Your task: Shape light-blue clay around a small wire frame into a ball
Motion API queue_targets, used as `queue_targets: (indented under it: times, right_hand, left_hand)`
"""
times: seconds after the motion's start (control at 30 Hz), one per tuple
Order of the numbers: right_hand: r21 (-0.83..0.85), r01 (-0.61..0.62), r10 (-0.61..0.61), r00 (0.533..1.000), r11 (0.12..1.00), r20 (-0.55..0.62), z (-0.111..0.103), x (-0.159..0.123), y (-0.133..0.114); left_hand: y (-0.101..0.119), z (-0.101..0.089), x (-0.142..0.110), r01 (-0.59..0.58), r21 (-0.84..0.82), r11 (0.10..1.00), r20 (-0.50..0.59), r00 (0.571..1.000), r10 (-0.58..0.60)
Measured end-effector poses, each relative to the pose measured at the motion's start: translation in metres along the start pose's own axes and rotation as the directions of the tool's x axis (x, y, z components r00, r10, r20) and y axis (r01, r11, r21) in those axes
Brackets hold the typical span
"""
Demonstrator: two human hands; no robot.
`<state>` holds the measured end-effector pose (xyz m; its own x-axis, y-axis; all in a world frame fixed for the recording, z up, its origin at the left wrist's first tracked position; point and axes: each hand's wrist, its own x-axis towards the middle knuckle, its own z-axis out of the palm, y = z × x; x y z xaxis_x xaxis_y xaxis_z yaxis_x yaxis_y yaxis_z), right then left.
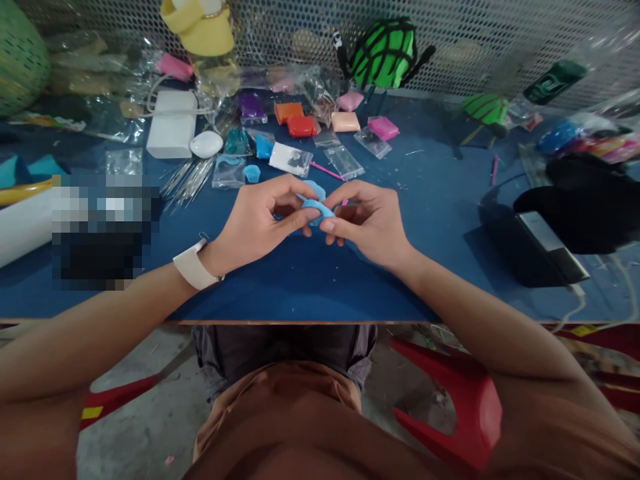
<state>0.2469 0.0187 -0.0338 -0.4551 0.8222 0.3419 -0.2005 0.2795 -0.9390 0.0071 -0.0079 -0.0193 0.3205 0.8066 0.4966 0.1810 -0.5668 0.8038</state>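
Light blue modelling clay point(318, 208) is pinched between both my hands above the near middle of the blue table. My left hand point(270, 217) grips its left side with thumb and fingers. On the right side, my right hand point(373, 220) presses it between thumb and forefinger. The clay looks thin and curved, and the fingers hide part of it. Just beyond my left hand lie a small light blue clay piece point(252, 174) and a clear bag point(229, 172) with some blue in it. A pink stick point(327, 171) lies behind the hands.
Coloured clay packets, such as a red one point(302, 126) and a purple one point(251, 108), lie toward the back. A white box point(173, 125) and thin metal wires point(191, 183) are at left. A black box-like device point(543, 250) with a cable stands at right. A green-and-black model point(384, 53) leans against the mesh.
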Motion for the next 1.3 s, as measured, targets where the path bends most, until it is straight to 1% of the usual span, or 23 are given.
queue_targets:
  times: [0.1, 0.2, 0.3, 0.37, 0.5, 0.63, 0.7, 0.8, 0.9, 1.0, 1.13, 1.3]
  right_hand:
    - [-0.061, 0.028, -0.029, 0.999, 0.998, -0.018, 0.001, -0.002, -0.002]
    - [-0.204, 0.104, -0.118, 0.991, 0.974, -0.060, 0.003, -0.005, -0.002]
    - [-0.264, 0.156, -0.182, 0.980, 0.952, -0.079, 0.004, -0.006, 0.000]
    - [-0.267, 0.148, -0.179, 0.979, 0.952, -0.095, 0.004, -0.006, 0.001]
    - [-0.225, 0.093, -0.117, 0.988, 0.970, -0.099, 0.004, -0.005, 0.001]
    - [-0.193, 0.092, -0.116, 0.986, 0.977, -0.117, 0.005, -0.006, 0.003]
    - [-0.212, 0.104, -0.132, 0.983, 0.972, -0.124, 0.005, -0.007, 0.004]
    - [-0.293, 0.142, -0.178, 0.979, 0.946, -0.101, 0.004, -0.009, 0.005]
    - [-0.342, 0.153, -0.200, 0.974, 0.927, -0.104, 0.004, -0.011, 0.006]
    - [-0.325, 0.146, -0.198, 0.971, 0.934, -0.134, 0.005, -0.011, 0.009]
    - [-0.290, 0.174, -0.211, 0.972, 0.941, -0.099, 0.005, -0.009, 0.012]
    - [-0.321, 0.235, -0.271, 0.960, 0.917, -0.072, 0.003, -0.008, 0.007]
  left_hand:
    - [-0.002, 0.000, 0.000, -0.037, 0.046, 0.998, 0.013, 0.999, 0.036]
    - [-0.004, 0.000, 0.000, -0.064, 0.067, 0.996, -0.007, 0.998, 0.065]
    - [-0.006, 0.000, 0.000, -0.078, 0.106, 0.991, -0.013, 0.997, 0.079]
    - [-0.008, 0.000, 0.000, -0.089, 0.129, 0.988, -0.008, 0.996, 0.091]
    - [-0.010, -0.003, 0.000, -0.117, 0.169, 0.979, 0.007, 0.993, 0.118]
    - [-0.010, -0.005, 0.000, -0.115, 0.257, 0.960, 0.031, 0.993, 0.111]
    - [-0.011, -0.005, -0.001, -0.142, 0.287, 0.947, 0.035, 0.990, 0.137]
    - [-0.011, -0.003, -0.002, -0.193, 0.273, 0.942, 0.004, 0.980, 0.199]
    - [-0.011, 0.000, -0.002, -0.207, 0.218, 0.954, -0.043, 0.974, 0.222]
    - [-0.012, 0.002, -0.001, -0.184, 0.173, 0.968, -0.044, 0.980, 0.194]
    - [-0.014, 0.001, -0.001, -0.135, 0.137, 0.981, -0.055, 0.988, 0.144]
    - [-0.008, -0.002, 0.001, -0.134, 0.200, 0.971, -0.068, 0.986, 0.150]
